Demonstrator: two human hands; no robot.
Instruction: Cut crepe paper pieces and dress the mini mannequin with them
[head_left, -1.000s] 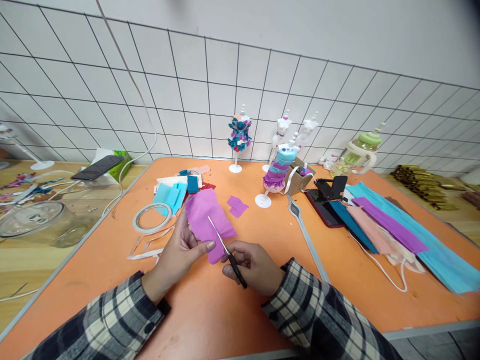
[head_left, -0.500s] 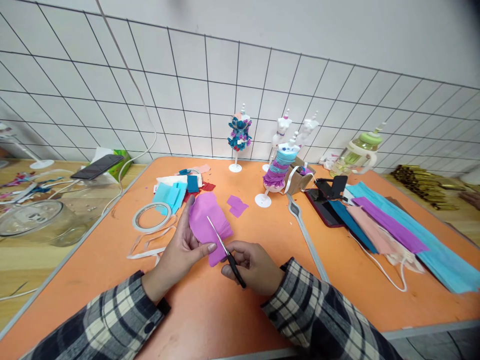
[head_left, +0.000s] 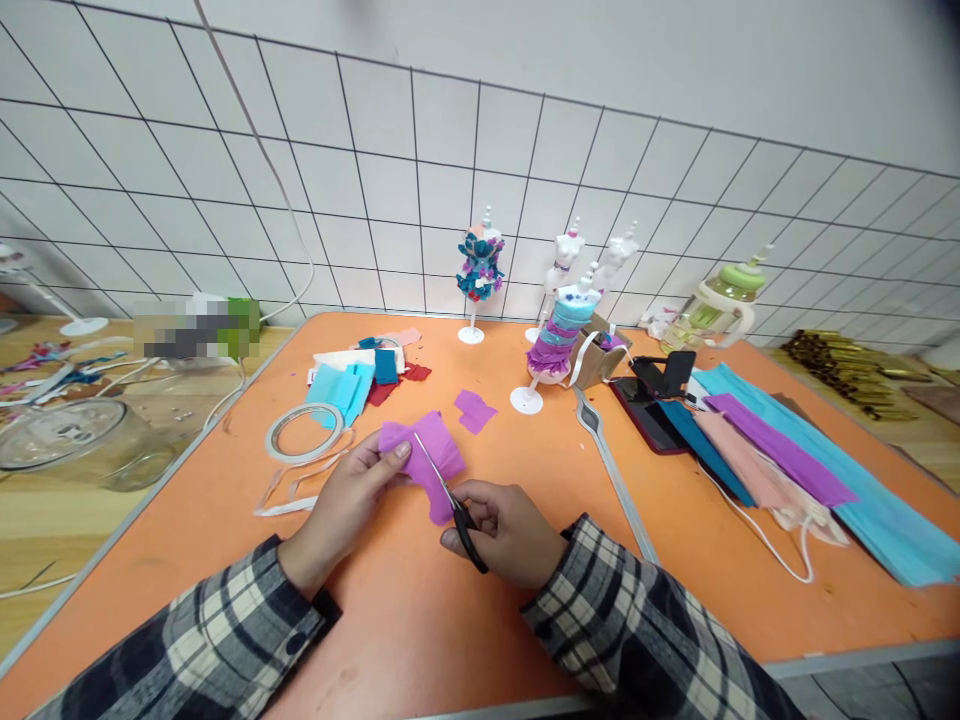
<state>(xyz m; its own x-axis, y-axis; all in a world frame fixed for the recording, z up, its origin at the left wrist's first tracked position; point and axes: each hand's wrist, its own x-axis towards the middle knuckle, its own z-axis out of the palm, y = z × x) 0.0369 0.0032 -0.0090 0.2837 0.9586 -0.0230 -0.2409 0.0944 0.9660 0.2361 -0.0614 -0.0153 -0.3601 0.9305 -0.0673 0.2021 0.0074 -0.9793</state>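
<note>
My left hand (head_left: 351, 500) pinches a piece of purple crepe paper (head_left: 439, 448) between thumb and fingers, above the orange table. My right hand (head_left: 506, 530) is closed around the black handles of a pair of scissors (head_left: 466, 530). Their silver blades lie across the purple paper and point up and left; whether they are parted is too small to tell. Small purple scraps (head_left: 475, 411) lie on the table just beyond the paper. To the left of my left hand sits a roll of white tape (head_left: 281, 437), with loose white strips beside it.
Small dress forms stand at the back, one in a purple and blue paper dress (head_left: 555, 345), another with teal flowers (head_left: 480, 270). Folded paper scraps (head_left: 341, 390) lie back left. On the right are a phone (head_left: 646, 415), stacked coloured paper (head_left: 795, 440) and a green-lidded bottle (head_left: 712, 310).
My left hand has shifted its hold, with its thumb now on top of the purple paper. The paper's upper left part has folded down. My right hand and scissors have barely moved.
</note>
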